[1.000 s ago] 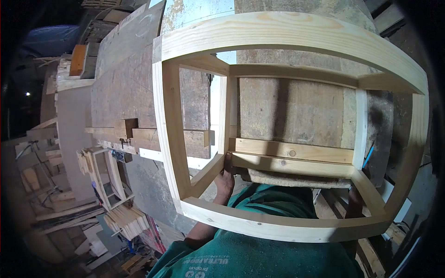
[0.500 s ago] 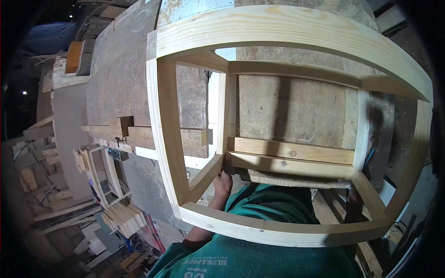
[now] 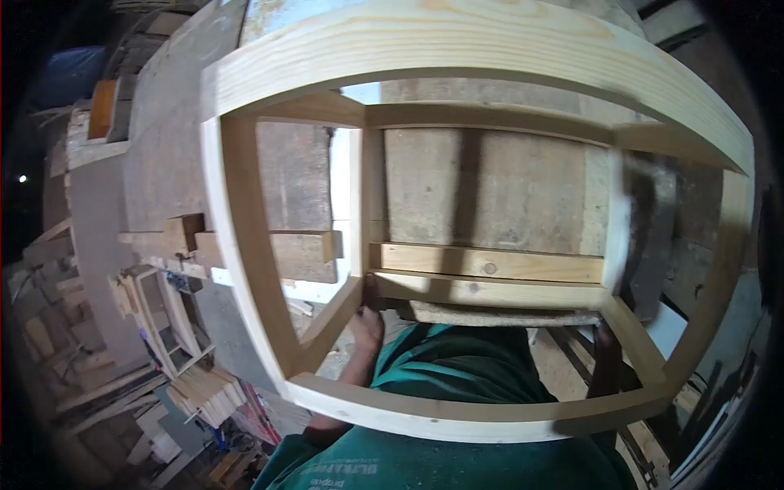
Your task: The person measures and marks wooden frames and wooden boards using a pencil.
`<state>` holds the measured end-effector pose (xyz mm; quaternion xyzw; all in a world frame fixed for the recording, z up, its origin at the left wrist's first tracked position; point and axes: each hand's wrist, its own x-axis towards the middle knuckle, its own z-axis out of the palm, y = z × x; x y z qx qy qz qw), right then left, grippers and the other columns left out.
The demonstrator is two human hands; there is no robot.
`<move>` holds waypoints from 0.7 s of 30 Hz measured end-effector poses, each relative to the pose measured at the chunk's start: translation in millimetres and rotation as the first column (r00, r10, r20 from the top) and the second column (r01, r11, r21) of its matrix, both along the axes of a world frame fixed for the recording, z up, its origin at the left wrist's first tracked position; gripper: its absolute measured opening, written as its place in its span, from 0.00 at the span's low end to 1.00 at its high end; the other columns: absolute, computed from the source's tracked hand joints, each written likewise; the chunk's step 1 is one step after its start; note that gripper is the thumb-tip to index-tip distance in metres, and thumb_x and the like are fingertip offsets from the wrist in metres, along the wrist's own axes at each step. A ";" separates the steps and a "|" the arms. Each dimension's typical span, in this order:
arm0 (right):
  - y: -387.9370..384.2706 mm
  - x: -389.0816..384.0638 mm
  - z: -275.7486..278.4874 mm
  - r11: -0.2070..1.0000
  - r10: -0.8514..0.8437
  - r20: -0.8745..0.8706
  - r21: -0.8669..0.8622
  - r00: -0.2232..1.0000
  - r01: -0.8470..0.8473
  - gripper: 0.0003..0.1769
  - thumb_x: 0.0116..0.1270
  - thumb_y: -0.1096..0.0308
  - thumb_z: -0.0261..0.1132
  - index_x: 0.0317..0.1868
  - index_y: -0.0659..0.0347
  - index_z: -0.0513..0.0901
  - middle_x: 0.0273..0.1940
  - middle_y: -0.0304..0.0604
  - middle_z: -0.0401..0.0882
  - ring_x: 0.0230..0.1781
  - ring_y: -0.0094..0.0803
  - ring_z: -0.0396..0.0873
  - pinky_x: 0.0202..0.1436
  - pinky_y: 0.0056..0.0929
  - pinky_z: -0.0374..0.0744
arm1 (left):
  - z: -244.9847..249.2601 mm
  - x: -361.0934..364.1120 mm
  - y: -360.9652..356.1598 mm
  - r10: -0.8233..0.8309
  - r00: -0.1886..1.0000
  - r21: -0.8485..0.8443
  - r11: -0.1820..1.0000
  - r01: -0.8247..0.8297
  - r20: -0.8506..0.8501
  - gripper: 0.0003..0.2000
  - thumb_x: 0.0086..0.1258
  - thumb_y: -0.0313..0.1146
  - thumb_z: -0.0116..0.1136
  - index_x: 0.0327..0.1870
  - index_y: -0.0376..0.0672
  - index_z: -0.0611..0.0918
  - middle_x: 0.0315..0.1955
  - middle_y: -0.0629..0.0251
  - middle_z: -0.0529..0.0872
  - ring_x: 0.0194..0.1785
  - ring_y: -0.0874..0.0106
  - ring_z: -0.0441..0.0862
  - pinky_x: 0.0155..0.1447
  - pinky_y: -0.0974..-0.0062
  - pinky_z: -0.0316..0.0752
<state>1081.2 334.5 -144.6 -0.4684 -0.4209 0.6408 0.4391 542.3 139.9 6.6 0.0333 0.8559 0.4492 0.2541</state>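
A box-shaped open frame of pale wooden bars (image 3: 457, 420) fills the middle of the view, its near side rising toward my head. My left hand (image 3: 369, 322) is closed round the frame's lower left corner, at the end of the lower rail, thumb upward. My right hand (image 3: 604, 333) is in deep shadow by the lower right corner; its fingers are hidden. A second pale bar (image 3: 498, 263) lies along the lower rail. My green shirt (image 3: 457, 355) shows through the opening.
Below the frame lies a worn wooden worktop (image 3: 506, 188). To the left a wooden block (image 3: 184, 234) stands by a long bar. A smaller slatted frame (image 3: 167, 318) and a stack of pale strips (image 3: 204, 392) lie at lower left, among scattered offcuts.
The view has shifted, so the worktop and frame appear further left. The frame's near left side has moved furthest left and looks larger. My left hand keeps its hold at the same corner.
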 end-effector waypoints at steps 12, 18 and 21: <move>-3.9 -49.8 26.4 1.000 0.008 -0.079 0.024 0.997 -0.006 0.27 0.72 0.56 0.57 0.65 0.63 0.67 0.65 0.50 0.68 0.65 0.43 0.67 0.69 0.41 0.64 | -4.6 -5.3 -2.4 0.063 0.998 0.126 0.990 -0.065 0.026 0.18 0.74 0.42 0.56 0.50 0.34 0.80 0.43 0.65 0.82 0.45 0.78 0.76 0.50 0.77 0.72; -2.5 -58.9 27.2 1.000 0.004 -0.110 0.030 0.994 -0.001 0.28 0.72 0.56 0.57 0.66 0.64 0.66 0.65 0.50 0.67 0.65 0.43 0.66 0.70 0.41 0.63 | 15.2 -1.1 15.9 0.067 0.998 0.125 0.990 -0.064 -0.020 0.19 0.72 0.44 0.58 0.51 0.35 0.79 0.43 0.65 0.81 0.43 0.78 0.76 0.47 0.77 0.73; -1.4 -64.0 25.3 0.999 0.004 -0.121 0.032 0.993 0.000 0.28 0.72 0.57 0.57 0.66 0.64 0.66 0.66 0.50 0.67 0.66 0.43 0.65 0.71 0.42 0.63 | 15.4 -0.6 17.4 0.060 0.998 0.157 0.986 -0.055 -0.027 0.19 0.71 0.45 0.60 0.50 0.36 0.79 0.42 0.66 0.80 0.41 0.78 0.76 0.43 0.79 0.73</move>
